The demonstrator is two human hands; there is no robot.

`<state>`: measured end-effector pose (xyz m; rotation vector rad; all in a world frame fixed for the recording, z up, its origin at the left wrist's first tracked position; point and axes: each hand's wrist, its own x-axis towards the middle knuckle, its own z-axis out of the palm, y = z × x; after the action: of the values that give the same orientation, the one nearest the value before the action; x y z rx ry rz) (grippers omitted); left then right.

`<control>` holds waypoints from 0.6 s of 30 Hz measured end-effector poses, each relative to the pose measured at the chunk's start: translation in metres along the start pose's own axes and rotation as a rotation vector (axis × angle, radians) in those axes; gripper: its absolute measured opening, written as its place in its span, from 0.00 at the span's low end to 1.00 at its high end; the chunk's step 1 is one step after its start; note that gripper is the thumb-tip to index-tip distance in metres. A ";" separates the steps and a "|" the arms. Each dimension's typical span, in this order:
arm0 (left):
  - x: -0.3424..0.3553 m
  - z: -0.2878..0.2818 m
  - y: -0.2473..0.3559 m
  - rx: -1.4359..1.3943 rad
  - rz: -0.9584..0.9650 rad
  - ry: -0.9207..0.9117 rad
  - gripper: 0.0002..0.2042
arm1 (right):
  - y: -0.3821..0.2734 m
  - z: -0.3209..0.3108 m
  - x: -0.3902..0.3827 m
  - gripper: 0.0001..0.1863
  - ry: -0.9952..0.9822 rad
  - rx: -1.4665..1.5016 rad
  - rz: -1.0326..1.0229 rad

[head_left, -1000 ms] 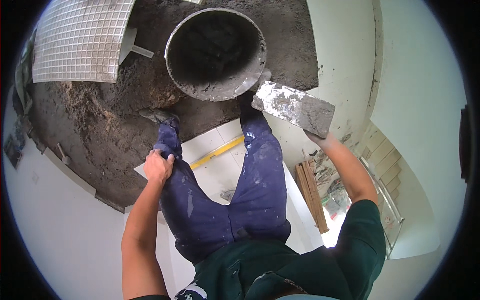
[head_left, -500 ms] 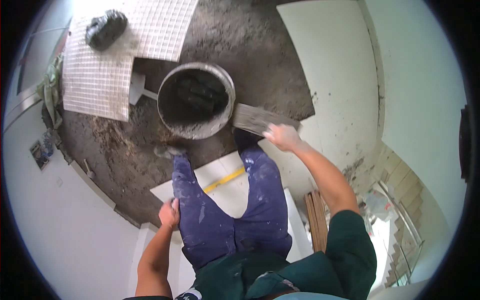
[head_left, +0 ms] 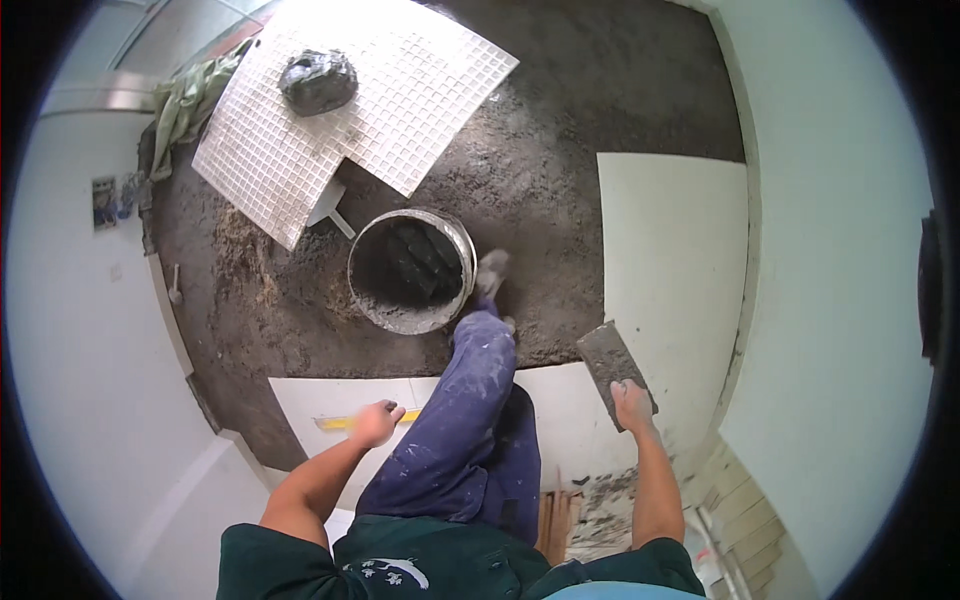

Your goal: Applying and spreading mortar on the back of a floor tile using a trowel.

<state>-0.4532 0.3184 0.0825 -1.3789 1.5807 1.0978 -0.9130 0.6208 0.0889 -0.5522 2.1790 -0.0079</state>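
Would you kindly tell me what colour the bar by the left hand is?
The bar by the left hand is yellow, seen best in the head view.

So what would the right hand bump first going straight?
The right hand holds a flat trowel; beyond it, the way looks free over pale tile and dark rough floor, though depth is unclear.

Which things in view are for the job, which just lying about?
Likely for the job:
- grey rectangular trowel, in the right hand
- mortar bucket
- grid-backed tiles
- white floor tiles

Likely just lying about:
- pale green cloth
- wooden planks
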 end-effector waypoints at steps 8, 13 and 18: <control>0.021 -0.006 0.052 -0.217 -0.095 0.143 0.25 | -0.056 -0.104 0.093 0.25 -0.082 -0.220 -0.069; 0.046 -0.009 0.112 -0.399 -0.229 0.212 0.23 | -0.102 -0.191 0.185 0.26 -0.081 -0.344 -0.185; 0.075 -0.041 0.195 -0.641 -0.268 0.335 0.22 | -0.190 -0.256 0.293 0.25 0.027 -0.323 -0.294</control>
<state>-0.6564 0.2639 0.0509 -2.2258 1.2437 1.3136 -1.1885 0.2877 0.0651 -1.0577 2.1188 0.1811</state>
